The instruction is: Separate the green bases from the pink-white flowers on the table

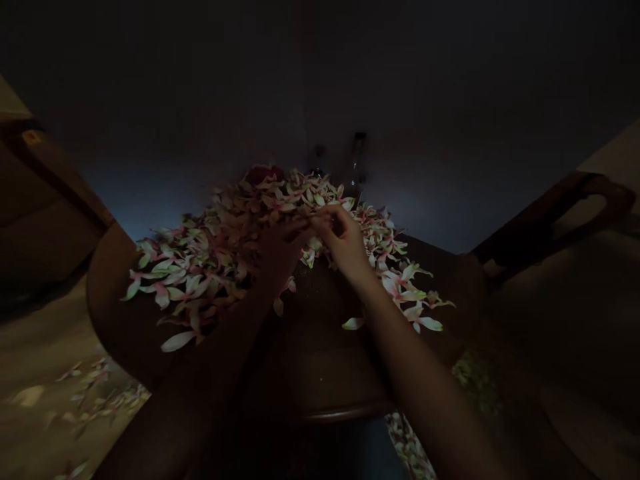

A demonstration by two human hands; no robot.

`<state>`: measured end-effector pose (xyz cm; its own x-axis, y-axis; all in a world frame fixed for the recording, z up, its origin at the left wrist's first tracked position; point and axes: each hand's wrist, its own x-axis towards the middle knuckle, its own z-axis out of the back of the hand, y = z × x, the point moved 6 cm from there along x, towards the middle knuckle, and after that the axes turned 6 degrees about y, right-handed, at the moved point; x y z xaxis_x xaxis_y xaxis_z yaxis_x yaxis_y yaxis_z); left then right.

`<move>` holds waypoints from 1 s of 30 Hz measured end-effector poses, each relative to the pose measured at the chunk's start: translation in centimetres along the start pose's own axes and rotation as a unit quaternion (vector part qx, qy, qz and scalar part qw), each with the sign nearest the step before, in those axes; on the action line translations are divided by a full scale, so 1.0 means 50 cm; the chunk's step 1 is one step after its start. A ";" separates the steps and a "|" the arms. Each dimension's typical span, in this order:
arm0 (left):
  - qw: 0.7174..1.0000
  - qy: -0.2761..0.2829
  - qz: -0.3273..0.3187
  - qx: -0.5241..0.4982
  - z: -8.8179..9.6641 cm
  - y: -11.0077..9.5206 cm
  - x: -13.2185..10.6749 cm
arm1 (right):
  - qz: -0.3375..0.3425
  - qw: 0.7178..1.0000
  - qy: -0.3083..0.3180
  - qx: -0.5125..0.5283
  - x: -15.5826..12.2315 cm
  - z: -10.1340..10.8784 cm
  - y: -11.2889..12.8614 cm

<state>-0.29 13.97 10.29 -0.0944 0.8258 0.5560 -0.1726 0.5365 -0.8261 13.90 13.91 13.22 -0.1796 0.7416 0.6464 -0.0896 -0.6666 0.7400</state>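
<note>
R hand (pixel 344 245) pinches a petal (pixel 311 217) btwn fingertips; L hand (pixel 281 252) curled against the petal heap (pixel 200 267), grip too dark to tell. Heap's on wood table (pixel 320 373). Light pinch avoids bruising.

Looks like a home: wooden table (pixel 320 373), chair (pixel 530 227).

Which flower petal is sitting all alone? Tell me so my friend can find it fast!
Look at the dark wooden table with its big heap of pink-and-white petals. Just below the right hand, one pale petal lies on the bare wood. It sits alone, while its neighbours crowd together.
</note>
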 end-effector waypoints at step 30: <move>0.996 0.073 -0.018 0.051 -0.024 0.018 -0.002 | -0.068 0.994 -0.039 0.070 -0.032 0.032 -0.083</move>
<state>0.75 14.60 9.39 0.0551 0.8271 0.5593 -0.2725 0.5514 -0.7885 16.14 15.60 9.41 -0.0972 0.8309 0.5478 0.0311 -0.5477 0.8361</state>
